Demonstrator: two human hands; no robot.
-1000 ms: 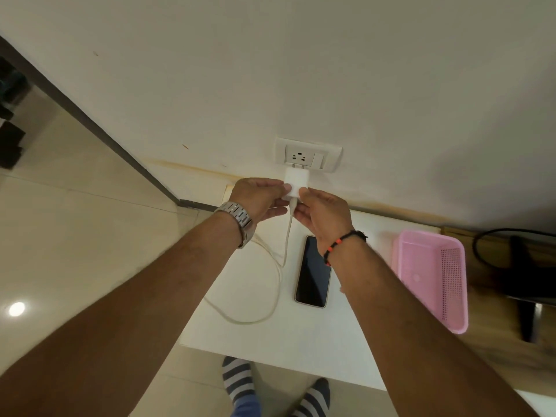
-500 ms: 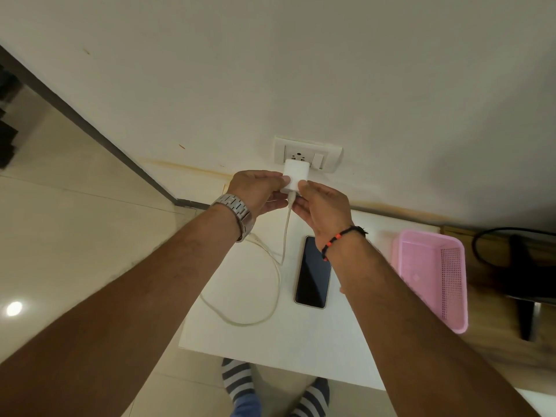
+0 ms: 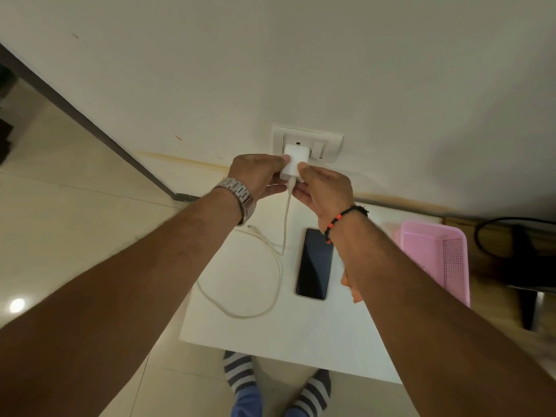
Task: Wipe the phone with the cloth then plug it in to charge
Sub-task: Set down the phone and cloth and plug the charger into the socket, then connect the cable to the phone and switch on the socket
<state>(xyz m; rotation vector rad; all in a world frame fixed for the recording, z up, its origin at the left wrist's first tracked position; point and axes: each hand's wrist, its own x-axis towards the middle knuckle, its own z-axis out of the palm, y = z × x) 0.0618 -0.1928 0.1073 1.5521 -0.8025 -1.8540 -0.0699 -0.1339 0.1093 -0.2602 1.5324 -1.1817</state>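
A white charger adapter (image 3: 293, 162) sits against the wall socket (image 3: 307, 142), covering its holes. My left hand (image 3: 255, 174) and my right hand (image 3: 325, 188) both pinch the adapter from either side. Its white cable (image 3: 276, 266) hangs down and loops across the white table (image 3: 270, 335), with its free plug end (image 3: 252, 227) lying loose near my left wrist. The phone (image 3: 314, 263) lies face up, screen dark, on the table below my right wrist, with no cable in it. An orange scrap (image 3: 350, 288), perhaps the cloth, peeks from under my right forearm.
A pink plastic basket (image 3: 445, 254) stands on the table at the right. Beyond it are a wooden surface and a black chair with a black cable (image 3: 493, 224). My striped socks (image 3: 240, 374) show below the table's near edge on the tiled floor.
Both hands have raised the adapter from just below the socket up onto it. The cable has been drawn up with it. The phone has not moved.
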